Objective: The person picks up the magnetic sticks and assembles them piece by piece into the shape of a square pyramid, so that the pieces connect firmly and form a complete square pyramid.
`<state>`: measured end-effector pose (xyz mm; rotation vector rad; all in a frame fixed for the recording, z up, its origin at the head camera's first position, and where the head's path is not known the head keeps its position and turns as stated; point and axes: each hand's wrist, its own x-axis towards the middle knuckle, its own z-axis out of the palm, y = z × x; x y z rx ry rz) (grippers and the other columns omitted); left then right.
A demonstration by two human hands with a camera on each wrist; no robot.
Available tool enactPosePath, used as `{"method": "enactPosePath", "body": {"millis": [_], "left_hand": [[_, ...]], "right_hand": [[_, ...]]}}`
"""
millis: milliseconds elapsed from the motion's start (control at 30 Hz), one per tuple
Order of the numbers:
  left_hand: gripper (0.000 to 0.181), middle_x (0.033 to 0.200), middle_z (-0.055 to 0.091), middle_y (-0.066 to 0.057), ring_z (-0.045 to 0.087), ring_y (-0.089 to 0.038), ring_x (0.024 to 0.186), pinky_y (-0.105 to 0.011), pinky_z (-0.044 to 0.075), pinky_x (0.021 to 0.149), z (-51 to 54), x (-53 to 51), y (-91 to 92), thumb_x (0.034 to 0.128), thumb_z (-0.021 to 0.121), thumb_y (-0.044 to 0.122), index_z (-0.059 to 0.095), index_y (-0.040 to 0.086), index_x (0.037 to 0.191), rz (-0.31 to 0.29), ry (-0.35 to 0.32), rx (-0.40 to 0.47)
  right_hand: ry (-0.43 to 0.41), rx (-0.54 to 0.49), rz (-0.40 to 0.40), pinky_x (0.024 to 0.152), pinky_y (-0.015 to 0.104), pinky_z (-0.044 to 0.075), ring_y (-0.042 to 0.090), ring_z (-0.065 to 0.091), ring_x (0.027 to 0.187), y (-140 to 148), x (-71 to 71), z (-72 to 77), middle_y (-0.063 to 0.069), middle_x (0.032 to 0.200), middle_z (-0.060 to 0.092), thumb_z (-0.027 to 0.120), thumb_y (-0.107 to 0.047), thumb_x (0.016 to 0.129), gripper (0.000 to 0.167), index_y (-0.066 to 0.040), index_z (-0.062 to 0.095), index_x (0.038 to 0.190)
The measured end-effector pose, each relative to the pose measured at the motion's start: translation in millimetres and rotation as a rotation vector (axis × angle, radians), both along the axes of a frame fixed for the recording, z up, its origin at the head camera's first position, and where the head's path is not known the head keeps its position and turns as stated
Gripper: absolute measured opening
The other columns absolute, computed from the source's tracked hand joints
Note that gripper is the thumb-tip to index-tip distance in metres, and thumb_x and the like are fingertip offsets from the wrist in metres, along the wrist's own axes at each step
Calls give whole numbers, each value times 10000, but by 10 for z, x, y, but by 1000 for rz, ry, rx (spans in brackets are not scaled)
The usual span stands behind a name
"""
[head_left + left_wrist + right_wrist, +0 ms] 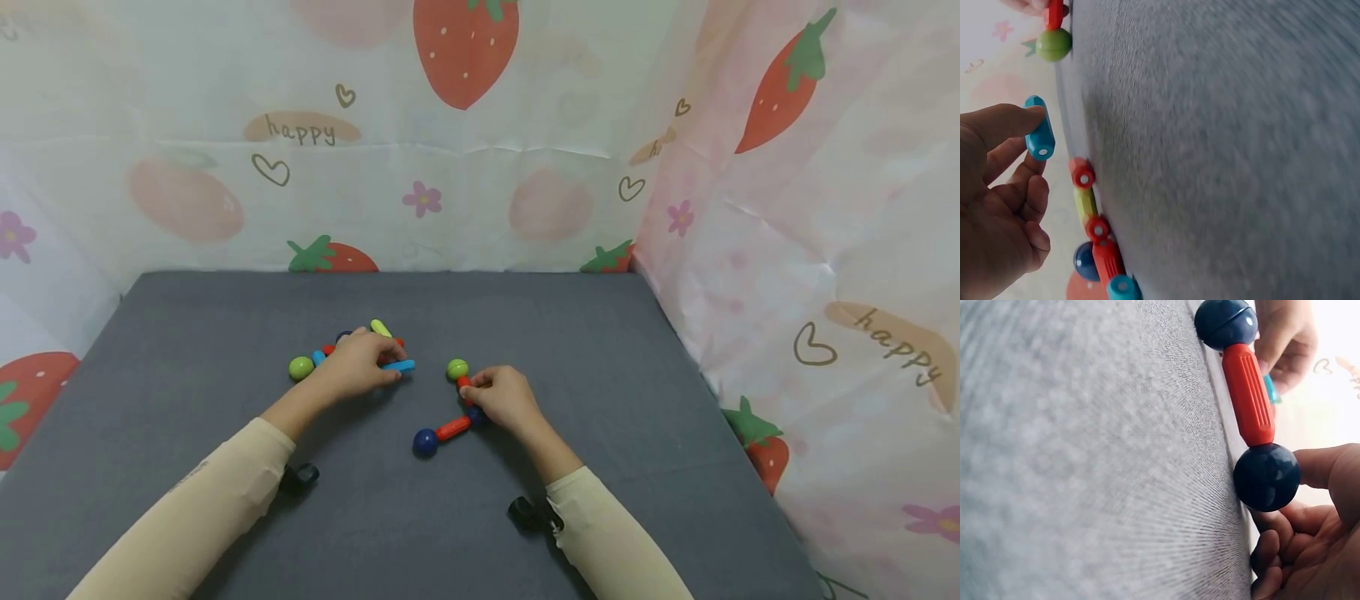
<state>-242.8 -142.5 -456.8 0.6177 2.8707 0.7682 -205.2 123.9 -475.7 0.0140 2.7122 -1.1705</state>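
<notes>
My left hand (357,363) pinches a light-blue magnetic rod (1040,132) between thumb and finger, raised off the grey table in the left wrist view. To the right, my right hand (507,398) holds a red rod (464,384) that joins a green ball (457,368) to a dark-blue ball (1267,478). From that dark-blue ball a second red rod (1248,394) runs to another dark-blue ball (1227,325), forming a bent chain on the table. The right fingers partly cover the corner ball in the head view.
Beside and below my left hand lie loose pieces: a green ball (301,368), a yellow-green rod (380,327), a dark-blue ball (1086,261) and several red rods. Printed cloth (465,208) borders the grey table (600,333) at the back and sides.
</notes>
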Motion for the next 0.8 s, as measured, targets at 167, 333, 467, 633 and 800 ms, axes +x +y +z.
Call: {"method": "enactPosePath", "body": {"millis": [167,333,467,633,800], "left_hand": [[179,1010,747,5,563,-249,1020,-477,405,926,-61,-45,106,913,780,230,768,172,1082,-23,4,-1],[182,1039,745,-2,607,-232,1004,-497,399,951,-88,-66,193,899,799,216,770,172,1073,-35,-5,12],[174,1034,749,7,615,-210,984,-454,447,929,-104,-69,251,891,810,207,773,175,1058,-46,-1,12],[177,1017,751,13,563,-202,954,-414,449,861,-118,-84,326,883,815,209,775,176,1052,-50,-5,-8],[178,1009,748,16,536,-193,928,-409,408,859,-140,-111,394,882,817,227,774,181,1049,-50,-18,-35]], "right_hand": [[-11,5,-17,667,294,499,142,633,772,-9,8,7,-14,885,745,791,-314,906,176,-139,790,924],[-2,2,-18,665,299,503,142,638,766,-11,5,-19,-14,881,747,793,-318,905,181,-138,792,926],[1,-2,-12,665,299,503,139,641,764,-11,1,-35,-17,879,748,791,-320,906,180,-141,795,930],[2,-8,-15,659,298,494,141,634,758,-15,-4,-28,-19,868,744,787,-317,907,172,-144,794,911],[7,-13,-13,658,296,492,137,634,754,-9,2,-24,-23,860,744,789,-314,905,168,-146,794,905]]}}
